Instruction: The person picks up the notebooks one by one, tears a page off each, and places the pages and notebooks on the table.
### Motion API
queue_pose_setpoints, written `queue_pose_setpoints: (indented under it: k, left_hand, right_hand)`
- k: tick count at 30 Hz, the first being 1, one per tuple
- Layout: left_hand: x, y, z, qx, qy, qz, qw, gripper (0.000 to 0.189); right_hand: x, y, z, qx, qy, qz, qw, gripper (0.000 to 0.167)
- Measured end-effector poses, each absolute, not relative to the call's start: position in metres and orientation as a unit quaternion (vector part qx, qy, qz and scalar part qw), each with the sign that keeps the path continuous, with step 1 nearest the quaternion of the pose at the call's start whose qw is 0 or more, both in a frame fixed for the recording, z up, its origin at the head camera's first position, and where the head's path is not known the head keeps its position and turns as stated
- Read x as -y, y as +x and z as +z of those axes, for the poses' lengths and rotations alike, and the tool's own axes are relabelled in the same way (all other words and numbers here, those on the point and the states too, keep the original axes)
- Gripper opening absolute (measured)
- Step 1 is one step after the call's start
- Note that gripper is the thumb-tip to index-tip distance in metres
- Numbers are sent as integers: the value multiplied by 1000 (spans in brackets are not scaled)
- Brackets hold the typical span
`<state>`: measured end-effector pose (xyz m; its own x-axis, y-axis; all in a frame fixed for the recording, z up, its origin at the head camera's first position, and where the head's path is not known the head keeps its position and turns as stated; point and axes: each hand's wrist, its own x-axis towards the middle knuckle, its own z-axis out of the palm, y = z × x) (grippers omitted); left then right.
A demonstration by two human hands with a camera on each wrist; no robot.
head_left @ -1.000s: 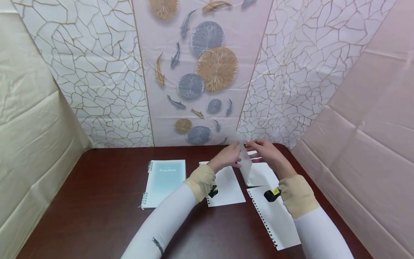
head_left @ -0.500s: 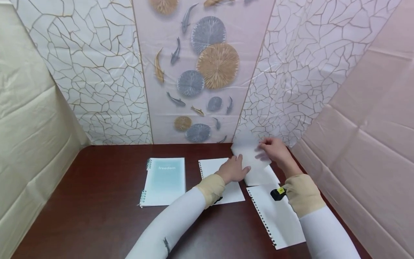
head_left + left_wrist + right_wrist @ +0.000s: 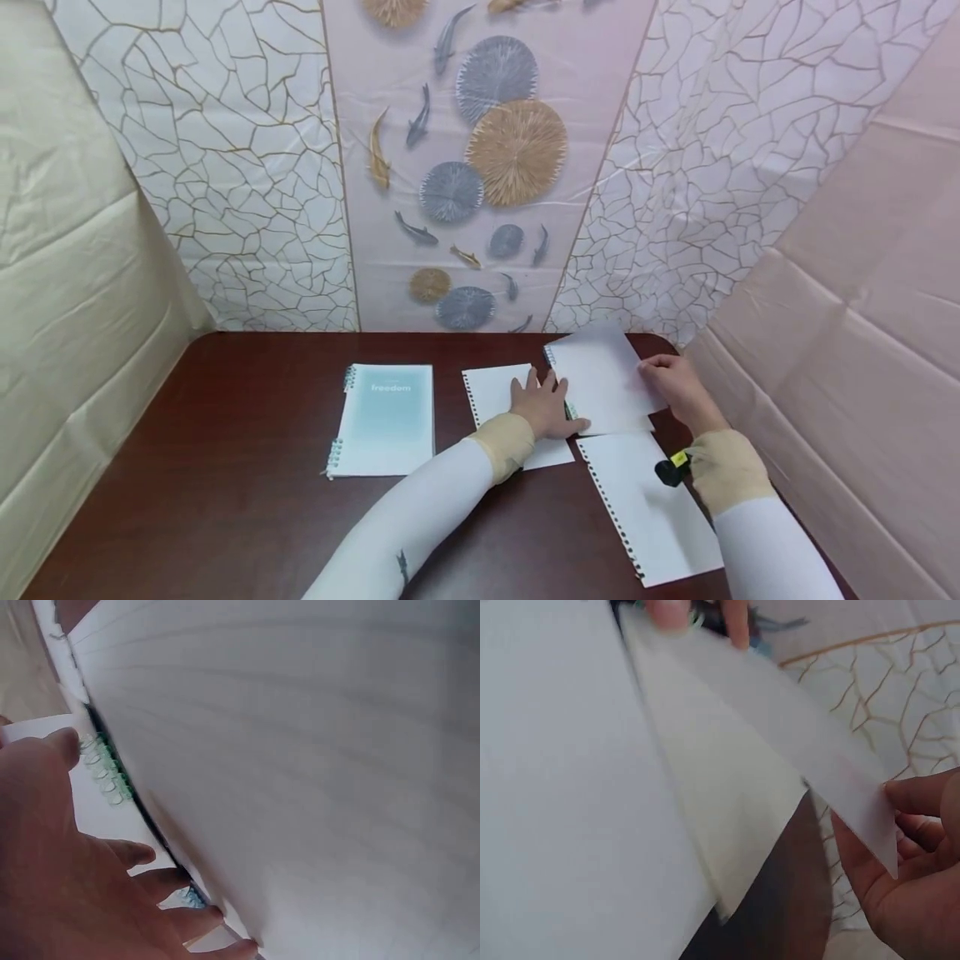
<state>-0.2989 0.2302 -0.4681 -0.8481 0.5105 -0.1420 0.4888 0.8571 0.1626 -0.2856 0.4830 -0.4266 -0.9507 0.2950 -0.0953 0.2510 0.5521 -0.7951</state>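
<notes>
At the back right lies a notebook with pale green and blue binding rings (image 3: pixel 109 772), opened to white pages. My right hand (image 3: pixel 678 387) pinches the outer edge of a thin white sheet (image 3: pixel 825 742) between thumb and fingers. That sheet is lifted at its free side above the cream-tinted page (image 3: pixel 712 780) below. In the head view my left hand (image 3: pixel 543 407) lies with fingers spread across the notebook's ringed edge and a loose punched sheet (image 3: pixel 487 387). The left wrist view shows its fingertips right at the ringed edge, next to the faintly lined page (image 3: pixel 300 765).
A second loose punched sheet (image 3: pixel 648 508) lies in front of the notebook, under the right forearm. On the left stands a teal-covered notebook (image 3: pixel 386 425) marked "freedom", lying flat. Patterned cloth (image 3: pixel 465 167) hangs behind the dark red table (image 3: pixel 225 467).
The sheet has swung from upright over to the right, led by my right hand. My left hand has come down and toward me, from the sheet to the ringed edge.
</notes>
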Motion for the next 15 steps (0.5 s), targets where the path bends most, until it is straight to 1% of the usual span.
queue_pose_setpoints:
  k: [3, 5, 8, 12, 15]
  left_hand:
    - [-230, -296, -470, -961, 258, 39, 86, 91]
    - [-229, -294, -470, -963, 259, 26, 71, 91]
    - [-228, -291, -470, -965, 257, 5, 51, 89]
    - [-226, -286, -469, -966, 254, -7, 46, 89]
    - [-228, -287, -466, -968, 248, -3, 48, 90]
  right_hand:
    - [-492, -283, -440, 883, -160, 441, 21, 37]
    - [-495, -283, -448, 890, -154, 429, 23, 35]
    - [-498, -282, -461, 909, -143, 392, 26, 29]
    - [-498, -281, -476, 941, -113, 319, 22, 20]
    - [-494, -284, -478, 955, -104, 276, 16, 21]
